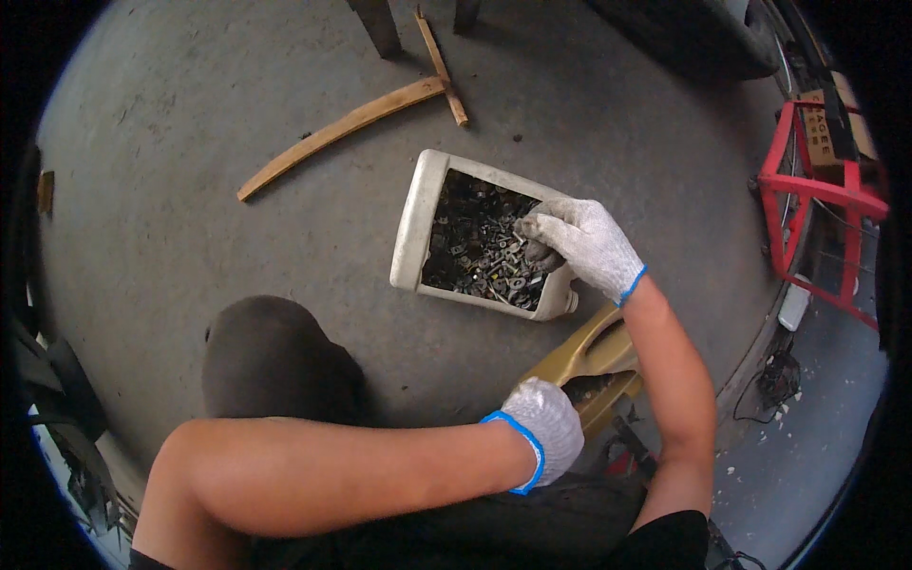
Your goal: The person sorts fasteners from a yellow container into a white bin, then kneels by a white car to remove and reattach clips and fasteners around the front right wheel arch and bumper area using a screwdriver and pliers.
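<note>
A white plastic jug [410, 223] lies on its side on the floor, its upper face cut away. Inside is a heap of small metal hardware [489, 252], with nuts, washers and bolts among it. Over the heap's right side is my right hand [584, 245], in a white knit glove with a blue cuff. Its fingers are pinched together, and what they hold cannot be made out. Closer to me stands a gold plastic jug [551, 366], also cut open. My gloved left hand [549, 423] is closed at its near left edge, fingertips mostly hidden.
Two wooden strips [342, 128] lie on the floor beyond the white jug. A tyre [693, 38] is at the far right. On the right are a red metal frame [822, 190], a cardboard box [819, 133] and a tangle of dark wire [779, 378]. My knee [271, 356] rises at left.
</note>
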A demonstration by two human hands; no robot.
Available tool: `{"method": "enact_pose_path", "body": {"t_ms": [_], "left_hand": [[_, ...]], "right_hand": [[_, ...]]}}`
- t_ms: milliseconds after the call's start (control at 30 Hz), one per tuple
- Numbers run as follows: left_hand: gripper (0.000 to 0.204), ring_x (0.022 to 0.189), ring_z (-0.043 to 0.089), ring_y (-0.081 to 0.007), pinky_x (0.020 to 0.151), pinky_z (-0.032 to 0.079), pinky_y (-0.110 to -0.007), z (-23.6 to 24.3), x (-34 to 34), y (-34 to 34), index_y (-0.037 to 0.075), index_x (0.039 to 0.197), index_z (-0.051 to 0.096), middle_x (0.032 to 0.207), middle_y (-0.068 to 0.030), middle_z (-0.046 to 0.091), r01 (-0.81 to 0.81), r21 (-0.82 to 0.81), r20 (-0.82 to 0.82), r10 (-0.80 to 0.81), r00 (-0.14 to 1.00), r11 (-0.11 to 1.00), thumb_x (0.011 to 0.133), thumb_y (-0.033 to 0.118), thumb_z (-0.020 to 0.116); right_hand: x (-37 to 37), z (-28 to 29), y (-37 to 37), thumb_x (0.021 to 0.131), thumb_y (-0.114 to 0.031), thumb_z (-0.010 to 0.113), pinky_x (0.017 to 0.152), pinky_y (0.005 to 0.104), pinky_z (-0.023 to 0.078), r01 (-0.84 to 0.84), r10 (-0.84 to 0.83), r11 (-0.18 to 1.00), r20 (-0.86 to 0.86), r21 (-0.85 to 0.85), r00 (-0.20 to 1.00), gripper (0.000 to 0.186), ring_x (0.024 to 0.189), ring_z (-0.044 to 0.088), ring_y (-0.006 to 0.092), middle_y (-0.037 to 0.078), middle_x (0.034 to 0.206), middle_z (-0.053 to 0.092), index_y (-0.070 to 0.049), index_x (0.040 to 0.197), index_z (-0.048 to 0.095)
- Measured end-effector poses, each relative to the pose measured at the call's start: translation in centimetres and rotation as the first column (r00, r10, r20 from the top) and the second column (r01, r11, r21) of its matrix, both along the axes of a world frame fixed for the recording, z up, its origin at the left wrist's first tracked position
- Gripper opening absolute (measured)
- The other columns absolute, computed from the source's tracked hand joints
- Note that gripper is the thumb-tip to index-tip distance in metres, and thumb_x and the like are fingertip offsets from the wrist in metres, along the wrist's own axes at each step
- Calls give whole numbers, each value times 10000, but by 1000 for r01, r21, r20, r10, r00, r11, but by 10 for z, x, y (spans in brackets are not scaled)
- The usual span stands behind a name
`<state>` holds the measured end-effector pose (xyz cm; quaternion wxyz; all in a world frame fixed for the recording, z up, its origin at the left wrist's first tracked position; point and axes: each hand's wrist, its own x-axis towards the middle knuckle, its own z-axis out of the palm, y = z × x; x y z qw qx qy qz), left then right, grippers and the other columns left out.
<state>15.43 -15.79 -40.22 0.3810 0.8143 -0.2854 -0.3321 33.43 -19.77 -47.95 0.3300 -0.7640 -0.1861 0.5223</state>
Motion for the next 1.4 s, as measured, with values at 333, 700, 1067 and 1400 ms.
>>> {"method": "enact_pose_path", "body": {"t_ms": [333, 700, 1067, 1400], "left_hand": [[197, 772, 722, -343, 673, 555, -465, 4, 1, 5, 58, 836, 770, 818, -156, 730, 36, 0, -27, -36, 999, 999, 787, 221, 671], [217, 745, 704, -389, 638, 555, -509, 1, 1, -2, 35, 941, 654, 761, -191, 690, -186, -236, 1, 192, 981, 954, 805, 203, 643], [252, 712, 676, -409, 629, 541, -517, 5, 10, 4, 34, 952, 618, 746, -199, 671, -250, -332, -18, 258, 966, 910, 791, 225, 656], [351, 963, 673, -413, 845, 536, -496, 86, 8, 11, 51, 1124, 661, 995, -242, 696, -323, -170, -267, 272, 925, 931, 844, 263, 647]], "right_hand": [[0, -15, 0, 975, -206, 511, 802, 384, 539, -369, 363, 927, 408, -69, 838, 287, 850, 701, 279, 162, 902, 725, 11, 1040, 687], [15, 32, 7, 962, -83, 435, 753, 292, 550, 36, -40, 978, 15, 204, 999, 413, 826, 666, 162, 124, 908, 689, 27, 1354, 507], [26, 62, 23, 978, -105, 483, 738, 246, 511, 2, -19, 943, 49, 334, 999, 378, 830, 622, 112, 86, 976, 664, 44, 1325, 490], [-30, 226, 22, 796, -51, 709, 815, 341, 560, -288, 39, 864, 516, 412, 856, 486, 829, 686, 188, 135, 963, 710, 41, 1260, 597]]}}
